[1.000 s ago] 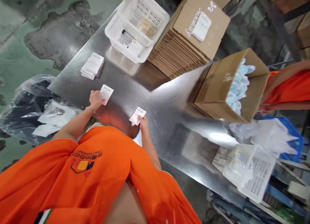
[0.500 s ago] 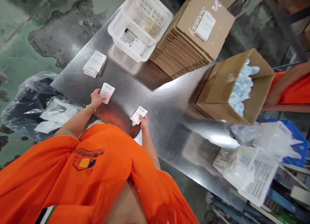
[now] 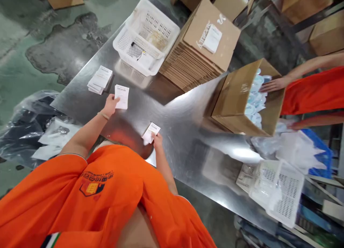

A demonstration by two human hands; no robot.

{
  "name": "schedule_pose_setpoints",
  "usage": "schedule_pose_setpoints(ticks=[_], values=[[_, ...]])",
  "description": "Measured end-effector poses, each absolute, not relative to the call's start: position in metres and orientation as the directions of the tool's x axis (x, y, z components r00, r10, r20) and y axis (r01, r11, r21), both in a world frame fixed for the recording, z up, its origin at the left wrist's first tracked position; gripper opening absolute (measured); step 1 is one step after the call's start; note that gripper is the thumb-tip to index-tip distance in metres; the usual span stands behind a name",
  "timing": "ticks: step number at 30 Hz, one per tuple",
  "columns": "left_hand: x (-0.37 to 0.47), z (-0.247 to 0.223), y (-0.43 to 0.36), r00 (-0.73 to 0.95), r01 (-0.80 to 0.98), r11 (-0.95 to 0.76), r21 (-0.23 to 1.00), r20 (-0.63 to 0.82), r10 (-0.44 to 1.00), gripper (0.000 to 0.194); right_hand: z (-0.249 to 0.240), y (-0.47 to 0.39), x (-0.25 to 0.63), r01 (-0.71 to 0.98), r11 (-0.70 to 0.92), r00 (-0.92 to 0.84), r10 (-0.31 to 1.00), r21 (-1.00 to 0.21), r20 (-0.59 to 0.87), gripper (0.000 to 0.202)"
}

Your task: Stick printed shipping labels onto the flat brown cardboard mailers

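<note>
My left hand [image 3: 110,105] grips a white printed label [image 3: 122,97] with a barcode, thumb on top, over the metal table [image 3: 177,133]. Whether it is one label or a few together I cannot tell. Beyond that hand lies a pile of similar labels [image 3: 100,79], slightly fanned. My right hand [image 3: 157,140] pinches a small stack of labels [image 3: 151,132] by its right edge, low over the table near my body. A gap of bare metal separates the two hands.
A white basket [image 3: 145,37] with rubber bands stands at the back, beside stacked flat cartons [image 3: 199,51]. At right, a co-worker's hand [image 3: 274,84] reaches into an open carton [image 3: 231,97] of bagged items. Another white basket [image 3: 287,194] sits at the right end.
My left hand has shifted slightly away from my body with its label, turning it more upright. My right hand stays nearly in place. The co-worker's hand has come into the carton. The view has shifted.
</note>
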State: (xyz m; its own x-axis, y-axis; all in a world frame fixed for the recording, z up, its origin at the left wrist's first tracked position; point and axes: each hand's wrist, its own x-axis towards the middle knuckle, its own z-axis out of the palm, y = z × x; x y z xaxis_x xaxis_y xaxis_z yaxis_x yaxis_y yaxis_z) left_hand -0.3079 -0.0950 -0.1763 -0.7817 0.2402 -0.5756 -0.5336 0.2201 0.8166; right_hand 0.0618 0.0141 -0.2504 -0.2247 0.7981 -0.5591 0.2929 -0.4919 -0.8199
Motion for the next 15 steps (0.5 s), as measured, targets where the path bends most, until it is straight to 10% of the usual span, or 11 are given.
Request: schedule_pose_setpoints(ticks=[15], values=[[-0.333,-0.183,0.039,-0.861,-0.455,-0.006,0.891,-0.438,0.257,0.05,-0.242,0.013,0.065,0.284,-0.541,-0.194,0.776,-0.792,-0.6,0.029]])
